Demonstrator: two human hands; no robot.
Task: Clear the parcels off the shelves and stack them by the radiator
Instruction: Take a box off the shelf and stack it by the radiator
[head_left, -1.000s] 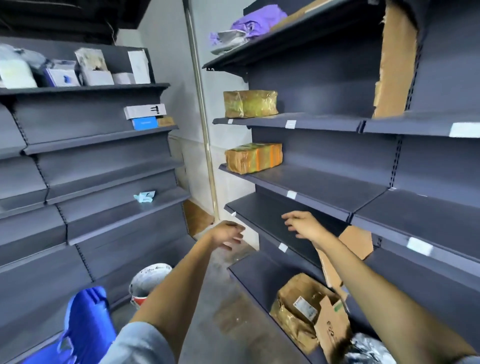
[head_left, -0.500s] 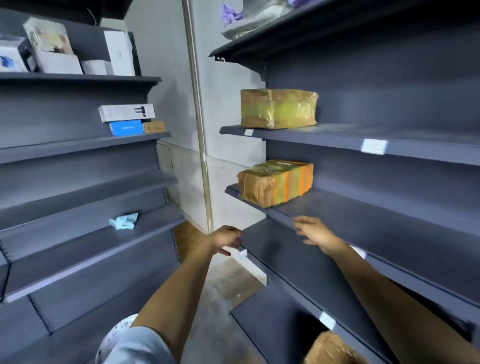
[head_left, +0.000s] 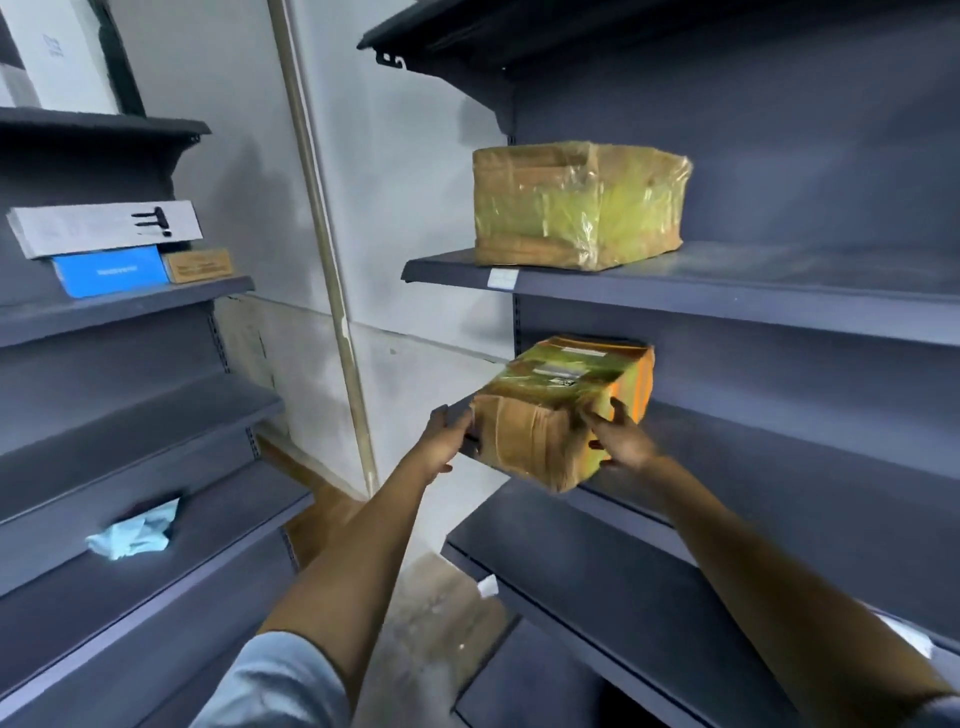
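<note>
Step in hand: taking the lower parcel off the right-hand shelving. My left hand (head_left: 448, 435) grips the near left corner of the tape-wrapped brown cardboard parcel with orange-striped side (head_left: 563, 410), fingers curled round its edge. My right hand (head_left: 621, 441) clasps the right face, fingers spread and bent against the orange side. The parcel sits at centre frame, tilted, its near corner overhanging the front edge of the dark grey metal shelf (head_left: 779, 447); whether its far end rests on the shelf I cannot tell.

Next move, in my judgement: draw it clear of the shelf edge, keep it level between both palms, turn and carry it to the radiator, which is not in view.

Outstanding: the larger plastic-wrapped yellowish cardboard parcel (head_left: 576, 205) sits on the shelf above, upper centre. Small flat boxes, white over blue (head_left: 109, 249), lie on the left shelving.

Change: half a second ago both hands were empty, below the shelf edge, and the parcel lay flat and square on the shelf. Now both hands are on it and it is swung outward.
</note>
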